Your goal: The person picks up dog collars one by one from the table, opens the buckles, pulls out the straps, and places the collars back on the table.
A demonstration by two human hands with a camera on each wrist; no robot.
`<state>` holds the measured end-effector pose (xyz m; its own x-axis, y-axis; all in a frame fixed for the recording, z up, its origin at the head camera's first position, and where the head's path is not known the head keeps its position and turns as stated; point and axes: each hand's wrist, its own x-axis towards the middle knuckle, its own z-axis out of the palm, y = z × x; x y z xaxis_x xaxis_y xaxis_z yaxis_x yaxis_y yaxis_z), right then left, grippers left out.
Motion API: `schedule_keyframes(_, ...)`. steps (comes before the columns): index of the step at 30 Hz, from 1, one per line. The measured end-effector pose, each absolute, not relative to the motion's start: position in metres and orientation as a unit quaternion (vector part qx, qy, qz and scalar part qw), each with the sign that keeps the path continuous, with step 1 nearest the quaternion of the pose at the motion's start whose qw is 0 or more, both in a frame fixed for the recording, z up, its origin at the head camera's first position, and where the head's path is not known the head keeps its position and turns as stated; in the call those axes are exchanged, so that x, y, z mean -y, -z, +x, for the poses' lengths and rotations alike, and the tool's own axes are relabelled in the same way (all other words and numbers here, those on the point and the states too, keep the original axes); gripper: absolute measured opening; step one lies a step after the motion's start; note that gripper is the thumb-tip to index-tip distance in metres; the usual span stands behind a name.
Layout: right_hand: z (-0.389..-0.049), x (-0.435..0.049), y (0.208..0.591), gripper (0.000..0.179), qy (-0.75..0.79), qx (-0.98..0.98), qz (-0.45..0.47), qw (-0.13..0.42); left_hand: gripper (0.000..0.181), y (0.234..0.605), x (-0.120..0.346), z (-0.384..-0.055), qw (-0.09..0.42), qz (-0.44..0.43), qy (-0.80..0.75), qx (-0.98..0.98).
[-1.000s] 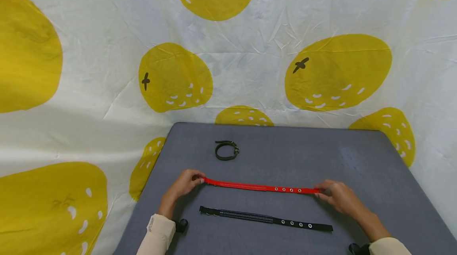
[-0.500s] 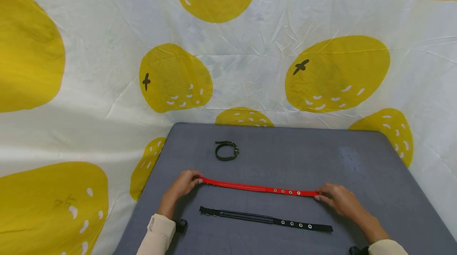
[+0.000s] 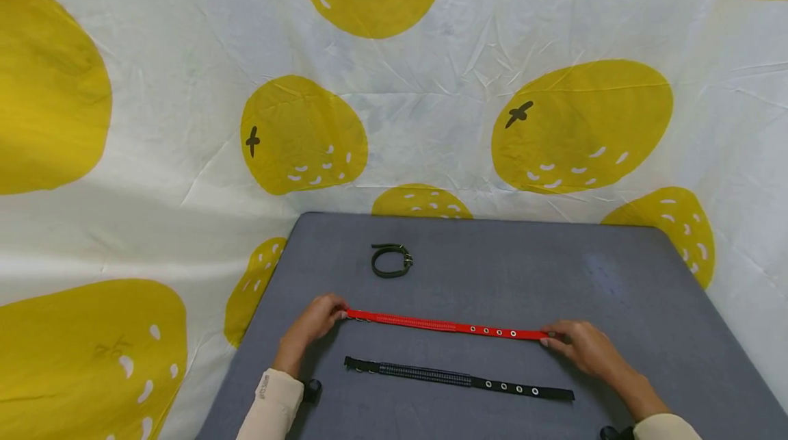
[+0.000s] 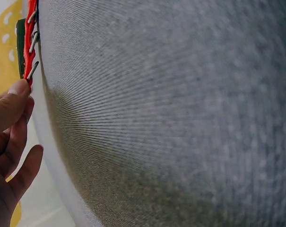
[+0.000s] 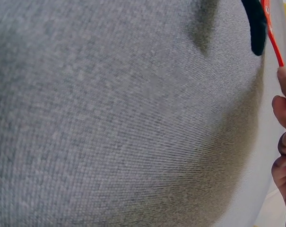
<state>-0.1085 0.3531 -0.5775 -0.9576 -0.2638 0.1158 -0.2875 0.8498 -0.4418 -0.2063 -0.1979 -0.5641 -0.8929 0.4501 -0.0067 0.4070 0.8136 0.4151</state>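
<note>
Yellow-patterned fabric (image 3: pixel 431 125) backs a gray table (image 3: pixel 505 269) as a person's left hand (image 3: pixel 316 320) and right hand (image 3: pixel 587 347) pinch opposite ends of a red strap (image 3: pixel 425 323), held straight just beyond a black strap (image 3: pixel 425 373)

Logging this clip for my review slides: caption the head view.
Left hand and right hand pinch opposite ends of a red strap; a black strap lies nearer, a looped dark strap beyond.
</note>
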Motion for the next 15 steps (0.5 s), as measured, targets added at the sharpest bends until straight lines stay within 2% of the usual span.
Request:
schedule_keyframes(4,-0.1088,-0.3538,0.5784,0.015,-0.231,0.963,0.136,0.030,0.005,0.5655,0.1990,-0.2056,0.026,0.253,-0.184,-0.949)
schedule_keyframes(7,-0.1089,-0.3540,0.5783,0.016,-0.229,0.965,0.128,0.010,0.005,0.5666,0.1992,-0.2056,0.010,0.271,-0.176,-0.946)
schedule_keyframes(11,-0.1088,-0.3539,0.5776,0.018,-0.234,0.964,0.122,-0.017,0.004,0.5671,0.1981,-0.2066,0.018,0.271,-0.172,-0.947)
schedule_keyframes(15,-0.1088,-0.3535,0.5767,0.018,-0.241,0.963,0.121,-0.021,0.004,0.5667,0.1965,-0.2080,0.038,0.259,-0.160,-0.952)
